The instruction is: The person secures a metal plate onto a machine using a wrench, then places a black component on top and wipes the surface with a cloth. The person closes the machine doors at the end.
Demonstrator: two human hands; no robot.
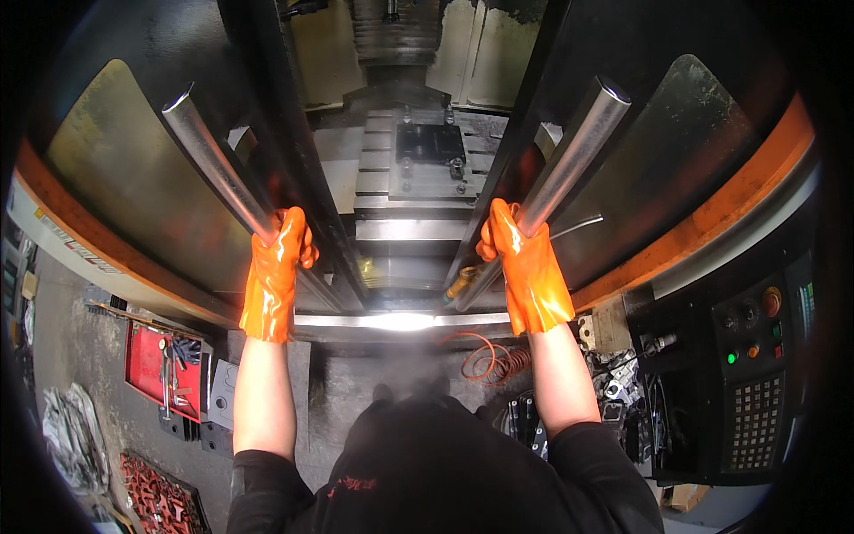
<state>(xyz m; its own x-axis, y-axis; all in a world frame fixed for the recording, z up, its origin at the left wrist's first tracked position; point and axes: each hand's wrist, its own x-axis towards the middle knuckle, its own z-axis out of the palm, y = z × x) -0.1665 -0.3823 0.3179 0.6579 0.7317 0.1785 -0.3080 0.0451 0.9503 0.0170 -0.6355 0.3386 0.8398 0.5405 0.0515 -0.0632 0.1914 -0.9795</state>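
Both my hands wear shiny orange gloves and reach forward to the two sliding doors of a milling machine. My left hand (277, 271) is closed round the lower part of a long metal door handle (212, 153) on the left door. My right hand (527, 267) grips the matching metal handle (580, 142) on the right door. The doors stand apart. Through the gap shows the slotted machine table (374, 184), with a dark flat plate (427, 142) and several clamping bolts around it.
A control panel (754, 356) with buttons stands at the right. An orange coiled hose (503, 363) hangs below the machine's front sill (342, 320). At the left are a red tool tray (144, 360), a crate of reddish parts (160, 494) and crumpled clear plastic (76, 436).
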